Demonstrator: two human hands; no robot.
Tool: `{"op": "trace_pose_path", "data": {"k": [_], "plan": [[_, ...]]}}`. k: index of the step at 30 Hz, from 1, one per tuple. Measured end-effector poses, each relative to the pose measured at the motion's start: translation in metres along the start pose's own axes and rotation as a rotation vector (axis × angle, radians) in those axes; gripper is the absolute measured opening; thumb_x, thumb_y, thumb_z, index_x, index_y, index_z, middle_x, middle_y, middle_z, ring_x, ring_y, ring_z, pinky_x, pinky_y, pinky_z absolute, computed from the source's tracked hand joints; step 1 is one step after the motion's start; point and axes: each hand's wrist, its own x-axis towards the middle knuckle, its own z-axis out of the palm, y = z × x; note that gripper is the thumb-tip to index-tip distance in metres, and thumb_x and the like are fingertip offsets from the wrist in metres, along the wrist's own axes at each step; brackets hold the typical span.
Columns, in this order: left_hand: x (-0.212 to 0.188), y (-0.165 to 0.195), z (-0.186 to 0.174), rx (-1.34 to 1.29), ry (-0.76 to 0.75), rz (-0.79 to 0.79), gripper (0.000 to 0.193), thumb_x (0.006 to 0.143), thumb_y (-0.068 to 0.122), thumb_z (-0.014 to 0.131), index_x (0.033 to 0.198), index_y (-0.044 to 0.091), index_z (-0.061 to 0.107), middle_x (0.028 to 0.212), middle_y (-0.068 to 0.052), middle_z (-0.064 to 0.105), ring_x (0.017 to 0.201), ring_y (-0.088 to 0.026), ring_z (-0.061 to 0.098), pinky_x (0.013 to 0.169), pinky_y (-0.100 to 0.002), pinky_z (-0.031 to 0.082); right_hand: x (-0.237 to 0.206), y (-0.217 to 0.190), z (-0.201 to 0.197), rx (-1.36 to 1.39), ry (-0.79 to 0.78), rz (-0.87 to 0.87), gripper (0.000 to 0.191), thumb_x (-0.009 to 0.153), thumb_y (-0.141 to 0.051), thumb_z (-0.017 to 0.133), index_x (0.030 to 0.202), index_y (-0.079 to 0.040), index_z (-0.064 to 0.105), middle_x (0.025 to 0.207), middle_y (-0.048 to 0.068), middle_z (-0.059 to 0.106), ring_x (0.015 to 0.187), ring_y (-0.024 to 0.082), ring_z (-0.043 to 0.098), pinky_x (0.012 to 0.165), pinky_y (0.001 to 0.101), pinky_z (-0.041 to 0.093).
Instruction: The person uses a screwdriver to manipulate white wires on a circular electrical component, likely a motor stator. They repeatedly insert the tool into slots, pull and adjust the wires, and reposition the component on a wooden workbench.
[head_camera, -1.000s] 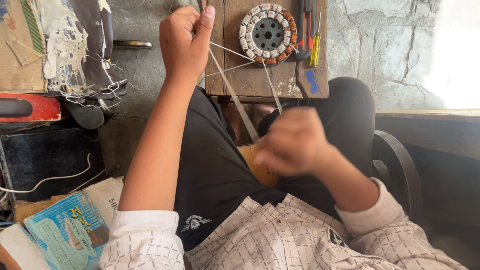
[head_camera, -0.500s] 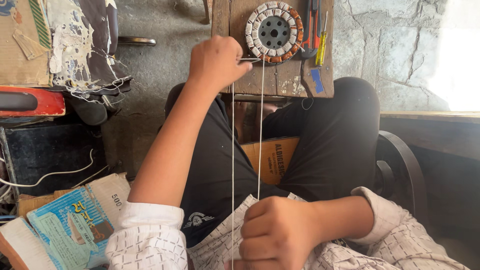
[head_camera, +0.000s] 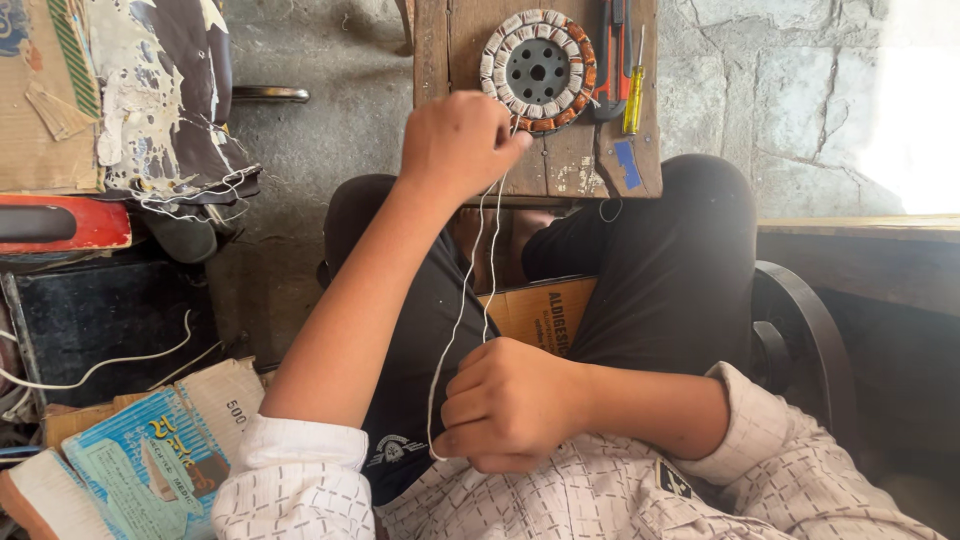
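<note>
a seated person works white thread (head_camera: 462, 300) around a round motor stator (head_camera: 538, 70), ringed with wrapped windings, that lies flat on a small wooden board (head_camera: 570, 165) ahead of the knees. the left hand (head_camera: 458, 140), arm stretched forward, is closed with its fingertips pinching the thread right at the stator's near rim, touching or all but touching the windings. the right hand (head_camera: 510, 405) is curled into a fist close against the chest, gripping the other end of the same thread. the thread hangs in two strands between the fists, its long axis running nearly straight from the stator back toward the body, slightly slack. the left hand is by far the nearer to the stator; the right sits well apart from it. a red-handled tool (head_camera: 615, 60) and a yellow-handled screwdriver (head_camera: 634, 95) lie on the board just right of the stator. a blue printed packet (head_camera: 130, 465) rests near the left elbow.
</note>
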Motion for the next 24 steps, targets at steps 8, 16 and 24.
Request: {"op": "trace_pose_path", "data": {"k": [8,16,24], "plan": [[-0.001,0.003,0.029,0.1,0.155,0.029,0.023,0.084,0.032,0.08,0.078,0.011,0.074,0.075,-0.01,0.074,0.069,-0.032,0.073,0.06,-0.045,0.055,-0.004,0.022,-0.004,-0.106,-0.02,-0.004,0.019,0.071,-0.017,0.072,0.088,-0.01,0.071,0.088,0.0,0.068,0.085,0.02,0.066,0.088,0.0438,0.057],[-0.002,0.013,-0.015,-0.393,0.058,0.113,0.015,0.089,0.029,0.076,0.087,0.015,0.077,0.073,-0.008,0.072,0.07,-0.028,0.072,0.065,-0.042,0.054,-0.053,0.099,-0.08,-0.195,0.701,1.06,0.019,0.1,-0.024,0.066,0.106,-0.008,0.074,0.092,0.005,0.075,0.085,0.021,0.072,0.077,0.0362,0.056],[-0.016,0.044,-0.018,-0.193,-0.42,0.266,0.019,0.073,0.036,0.08,0.08,0.019,0.081,0.079,-0.004,0.076,0.079,-0.026,0.073,0.072,-0.043,0.055,-0.073,0.127,-0.088,0.915,0.981,1.108,0.028,0.102,-0.029,0.058,0.103,-0.003,0.069,0.09,0.004,0.072,0.081,0.014,0.071,0.073,0.03,0.059]]}}
